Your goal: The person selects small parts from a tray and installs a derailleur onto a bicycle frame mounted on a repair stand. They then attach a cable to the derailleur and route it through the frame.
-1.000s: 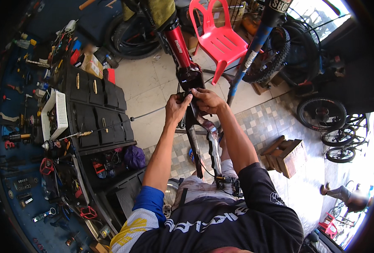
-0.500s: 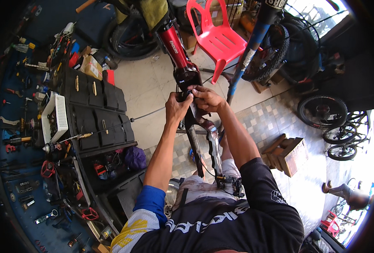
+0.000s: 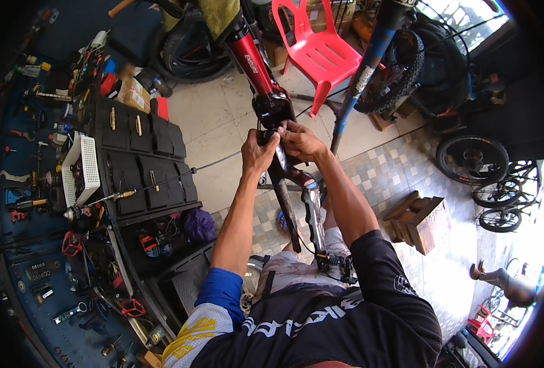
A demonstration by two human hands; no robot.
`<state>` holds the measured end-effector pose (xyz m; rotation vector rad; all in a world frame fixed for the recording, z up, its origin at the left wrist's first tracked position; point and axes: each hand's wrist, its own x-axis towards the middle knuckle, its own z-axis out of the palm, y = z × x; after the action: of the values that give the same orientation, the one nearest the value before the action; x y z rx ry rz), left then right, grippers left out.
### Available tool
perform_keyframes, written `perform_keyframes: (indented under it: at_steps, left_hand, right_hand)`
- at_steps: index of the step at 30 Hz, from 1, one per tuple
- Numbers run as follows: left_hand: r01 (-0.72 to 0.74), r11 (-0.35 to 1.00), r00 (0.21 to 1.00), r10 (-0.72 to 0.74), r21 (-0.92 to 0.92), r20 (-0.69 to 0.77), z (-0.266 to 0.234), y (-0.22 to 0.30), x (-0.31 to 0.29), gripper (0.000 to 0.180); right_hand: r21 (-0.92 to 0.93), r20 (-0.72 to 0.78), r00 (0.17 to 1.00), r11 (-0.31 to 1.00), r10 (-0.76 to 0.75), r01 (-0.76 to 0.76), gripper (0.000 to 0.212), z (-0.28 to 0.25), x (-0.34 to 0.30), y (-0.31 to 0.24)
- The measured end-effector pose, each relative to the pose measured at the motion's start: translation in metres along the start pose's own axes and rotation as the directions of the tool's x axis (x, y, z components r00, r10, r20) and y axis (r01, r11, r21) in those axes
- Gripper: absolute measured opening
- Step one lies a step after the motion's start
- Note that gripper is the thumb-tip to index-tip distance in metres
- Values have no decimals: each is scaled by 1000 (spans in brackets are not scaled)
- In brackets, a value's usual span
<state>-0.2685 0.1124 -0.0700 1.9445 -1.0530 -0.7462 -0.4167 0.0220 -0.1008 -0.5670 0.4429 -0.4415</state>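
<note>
A red and black bicycle frame (image 3: pixel 256 64) slants down through the middle of the view, with its rear stays (image 3: pixel 313 208) pointing toward me. My left hand (image 3: pixel 259 152) is closed at the dark lower part of the frame, thumb pressed inward. Opposite it, my right hand (image 3: pixel 302 141) has its fingers pinched together, thumb and fingertips almost meeting the left thumb. Whatever small part sits between the fingertips is mostly covered by them. At the tail of the frame hangs a derailleur (image 3: pixel 339 267) with a thin cable.
On the left stands a dark tool bench with a white basket (image 3: pixel 88 168) and wall tools. A thin hose (image 3: pixel 216 162) stretches from there toward my left hand. Beyond are a red plastic chair (image 3: pixel 327 55), a blue stand post (image 3: pixel 370 64) and tires. A wooden stool (image 3: pixel 422 224) is at right.
The view has shifted slightly, so the frame's upper end appears a little farther left. Both hands stay at the same spot on the frame, with only small finger movement.
</note>
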Motion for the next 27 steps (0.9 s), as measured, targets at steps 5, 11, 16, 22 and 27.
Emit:
perform_keyframes:
  at_steps: [5,11,16,22,27]
  left_hand:
    - [9,1000,1000,-9,-20,0,1,-5,5,52]
    - [-76,981,997,80,-179,17,0,-16,-4,55]
    - [-8,986,1000,11,-164,16,3,-8,-4,56]
    - [32,999,999,-32,5,-2,3,4,-1,54]
    - [-19,1000,996,17,20,83,-15,8,1,58]
  right_hand:
    - [-101,-80,996,994,-40,32,16,6,1,6]
    - [-6,-84,996,1000,-12,11,24,4,-2,1]
    - [52,-48,999,998,-23,26,30,-5,-2,3]
    - [4,-88,996,999,-31,31,19,-1,2,5]
    - [46,-121,992,998,-35,41,17,-6,0,3]
